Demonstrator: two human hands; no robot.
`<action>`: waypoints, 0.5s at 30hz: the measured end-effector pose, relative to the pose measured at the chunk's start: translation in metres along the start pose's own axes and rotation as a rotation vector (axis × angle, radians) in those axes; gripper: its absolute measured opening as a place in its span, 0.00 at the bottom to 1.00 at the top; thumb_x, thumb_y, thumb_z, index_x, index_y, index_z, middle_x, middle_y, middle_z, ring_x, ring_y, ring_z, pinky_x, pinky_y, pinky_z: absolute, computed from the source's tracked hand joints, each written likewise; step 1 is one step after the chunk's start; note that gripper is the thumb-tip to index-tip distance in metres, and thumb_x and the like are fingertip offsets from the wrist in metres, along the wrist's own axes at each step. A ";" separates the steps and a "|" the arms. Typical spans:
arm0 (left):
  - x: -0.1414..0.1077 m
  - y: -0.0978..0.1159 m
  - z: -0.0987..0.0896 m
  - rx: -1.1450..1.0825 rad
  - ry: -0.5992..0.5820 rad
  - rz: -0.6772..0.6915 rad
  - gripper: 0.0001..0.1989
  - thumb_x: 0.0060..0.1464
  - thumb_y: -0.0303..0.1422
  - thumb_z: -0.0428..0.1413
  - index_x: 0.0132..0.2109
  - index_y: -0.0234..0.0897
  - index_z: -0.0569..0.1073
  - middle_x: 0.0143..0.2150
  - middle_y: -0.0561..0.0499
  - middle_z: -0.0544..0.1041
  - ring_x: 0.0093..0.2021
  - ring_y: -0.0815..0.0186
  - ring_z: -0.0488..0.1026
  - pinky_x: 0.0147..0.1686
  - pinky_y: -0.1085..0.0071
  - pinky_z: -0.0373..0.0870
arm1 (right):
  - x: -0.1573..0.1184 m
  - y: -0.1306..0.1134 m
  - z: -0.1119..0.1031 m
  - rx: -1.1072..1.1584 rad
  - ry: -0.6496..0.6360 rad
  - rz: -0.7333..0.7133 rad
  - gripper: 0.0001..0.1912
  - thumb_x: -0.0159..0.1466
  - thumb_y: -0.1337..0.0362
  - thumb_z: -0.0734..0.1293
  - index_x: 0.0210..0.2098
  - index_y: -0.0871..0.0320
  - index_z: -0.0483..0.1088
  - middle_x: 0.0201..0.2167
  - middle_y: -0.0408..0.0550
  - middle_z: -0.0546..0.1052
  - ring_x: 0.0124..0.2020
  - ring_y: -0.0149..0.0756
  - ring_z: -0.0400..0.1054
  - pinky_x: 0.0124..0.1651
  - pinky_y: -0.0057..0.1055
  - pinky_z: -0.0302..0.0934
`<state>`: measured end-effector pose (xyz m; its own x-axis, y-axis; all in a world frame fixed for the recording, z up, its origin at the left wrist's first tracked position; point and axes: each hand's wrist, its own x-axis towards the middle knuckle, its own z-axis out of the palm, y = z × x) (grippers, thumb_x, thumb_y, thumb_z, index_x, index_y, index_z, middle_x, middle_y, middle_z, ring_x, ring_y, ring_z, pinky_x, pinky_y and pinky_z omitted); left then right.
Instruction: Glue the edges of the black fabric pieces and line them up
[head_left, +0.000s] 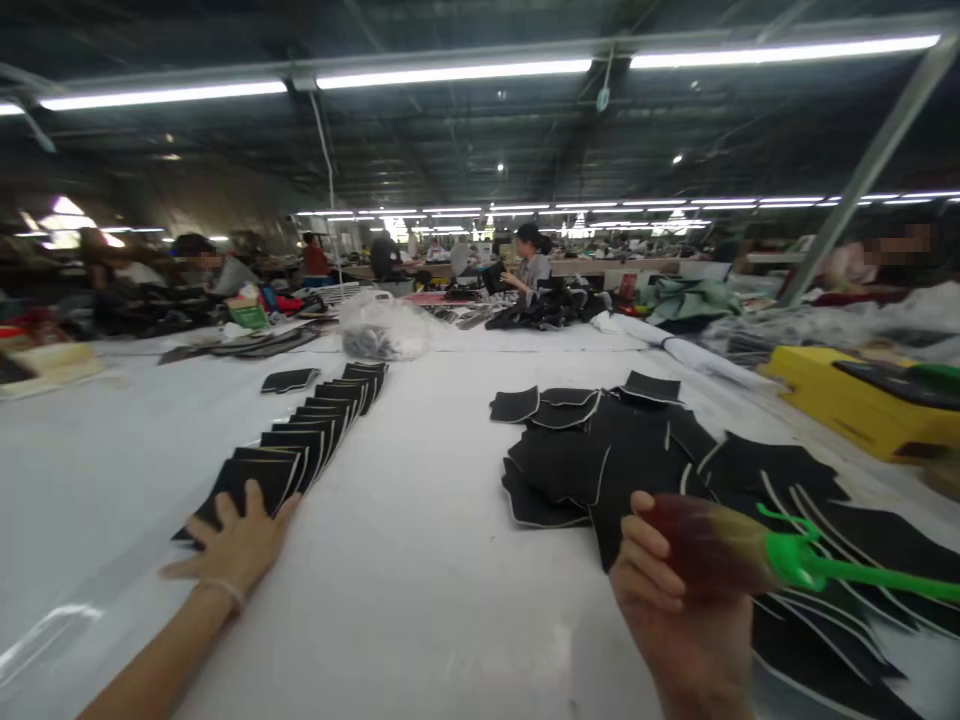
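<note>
My left hand (236, 545) lies spread flat, seemingly steadying the fanned black pieces (296, 440); my right hand (679, 625) grips the bottle (709, 545), nozzle (885, 577) pointing away!

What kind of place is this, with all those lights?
Probably a factory or big workshop. Long tube lights hang under the roof, several people are farther back, and many flat black pieces lie on a big white table.

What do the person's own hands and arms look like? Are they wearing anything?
The left hand has no glove, and a thin, pale band circles that wrist. The left forearm shows no sleeve. The right hand is gloveless too, with no band in view.
</note>
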<state>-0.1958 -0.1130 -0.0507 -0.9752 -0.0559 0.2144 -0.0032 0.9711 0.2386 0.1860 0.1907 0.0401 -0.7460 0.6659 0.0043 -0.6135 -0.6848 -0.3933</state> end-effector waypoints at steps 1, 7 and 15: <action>-0.001 0.002 -0.002 0.024 0.052 0.034 0.40 0.59 0.58 0.39 0.71 0.41 0.52 0.73 0.35 0.49 0.68 0.26 0.40 0.49 0.22 0.46 | 0.001 0.000 -0.001 0.011 -0.014 -0.006 0.19 0.51 0.63 0.72 0.42 0.63 0.72 0.25 0.41 0.67 0.18 0.22 0.58 0.18 0.17 0.62; -0.026 0.112 -0.014 -0.077 -0.064 0.666 0.32 0.63 0.47 0.42 0.67 0.31 0.60 0.67 0.34 0.62 0.67 0.44 0.56 0.61 0.43 0.55 | -0.001 0.001 -0.006 0.130 -0.075 -0.042 0.18 0.56 0.67 0.70 0.46 0.62 0.69 0.26 0.38 0.66 0.19 0.20 0.60 0.20 0.14 0.62; -0.034 0.362 0.047 -0.382 -0.463 1.184 0.39 0.53 0.45 0.57 0.67 0.31 0.58 0.69 0.34 0.59 0.68 0.49 0.55 0.65 0.58 0.52 | -0.005 -0.008 -0.015 0.128 -0.122 -0.081 0.15 0.61 0.62 0.71 0.46 0.55 0.69 0.24 0.35 0.64 0.15 0.19 0.55 0.18 0.14 0.59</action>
<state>-0.1746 0.2512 -0.0160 -0.3312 0.9309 0.1539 0.8831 0.2483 0.3981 0.1983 0.1973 0.0299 -0.7140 0.6849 0.1455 -0.6949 -0.6677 -0.2669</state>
